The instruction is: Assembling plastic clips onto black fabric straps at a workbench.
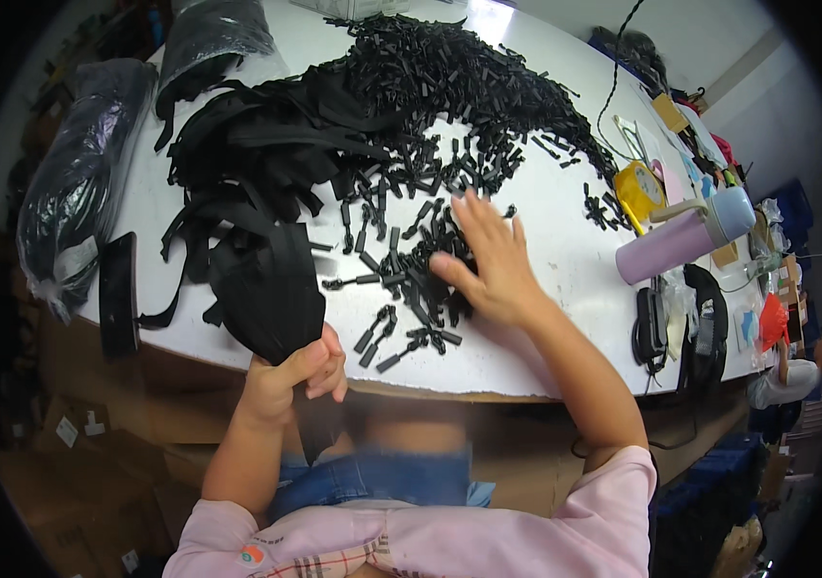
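Observation:
My left hand (300, 376) is closed around a bundle of flat black fabric strips (271, 289) at the table's front edge. The strips look like zipper tapes; they fan out above my fist, and their tails hang below it. Fingers spread, my right hand (495, 265) rests at the right side of a small heap of black zipper pulls (420, 275), partly covering it. Several loose pulls lie between my two hands. Farther back is a large mound of the same pulls (449, 72). A pile of more black strips (257, 140) lies behind my left hand.
Clear plastic bags of black material (88, 164) lie along the left edge, near a black phone-like slab (119, 294). At right are a lilac bottle (671, 246), yellow tape roll (639, 188) and black case (650, 328). A dark cord (613, 87) hangs over the table (565, 260).

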Demonstrator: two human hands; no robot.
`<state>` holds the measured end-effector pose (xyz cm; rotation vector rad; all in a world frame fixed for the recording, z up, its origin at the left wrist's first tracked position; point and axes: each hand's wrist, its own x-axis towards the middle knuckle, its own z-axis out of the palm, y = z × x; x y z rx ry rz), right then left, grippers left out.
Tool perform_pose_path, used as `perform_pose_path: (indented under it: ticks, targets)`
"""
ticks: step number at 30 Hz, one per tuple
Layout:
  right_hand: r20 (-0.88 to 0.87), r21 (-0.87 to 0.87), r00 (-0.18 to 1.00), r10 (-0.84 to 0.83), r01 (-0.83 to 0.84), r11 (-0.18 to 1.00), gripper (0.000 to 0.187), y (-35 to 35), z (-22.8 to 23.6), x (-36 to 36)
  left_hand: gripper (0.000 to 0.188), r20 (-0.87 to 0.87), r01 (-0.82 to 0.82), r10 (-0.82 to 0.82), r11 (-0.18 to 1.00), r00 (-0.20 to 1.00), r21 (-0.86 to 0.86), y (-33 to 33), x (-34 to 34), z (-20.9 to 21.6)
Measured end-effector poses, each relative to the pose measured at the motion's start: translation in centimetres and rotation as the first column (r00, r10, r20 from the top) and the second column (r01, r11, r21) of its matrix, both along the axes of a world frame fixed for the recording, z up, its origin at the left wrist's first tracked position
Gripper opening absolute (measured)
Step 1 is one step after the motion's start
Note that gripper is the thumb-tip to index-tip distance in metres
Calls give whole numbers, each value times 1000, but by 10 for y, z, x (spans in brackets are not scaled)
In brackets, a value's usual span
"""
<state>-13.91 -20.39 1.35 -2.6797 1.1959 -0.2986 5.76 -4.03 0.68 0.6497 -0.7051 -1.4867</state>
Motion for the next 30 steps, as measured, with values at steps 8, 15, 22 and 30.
perform_pose_path:
  ticks: [8, 15, 22, 30]
  targets:
    - [-10, -53, 946, -323, 322, 945, 73, -171, 13, 60, 18, -318, 208, -191, 978, 929, 20, -11, 12, -18]
    - [67, -100, 949, -308, 314, 944, 59, -188, -12, 58, 17, -301, 255, -239, 967, 923, 14, -10, 9, -19]
    - [120, -179, 988, -96, 116, 977, 41, -112, -16, 29, 18, -194, 223, -218, 975, 957, 7, -12, 10, -20]
    - [62, -120, 977, -203, 209, 971, 69, -38, 11, -5, 16, -69, 96, -95, 995, 993, 6, -4, 5, -18]
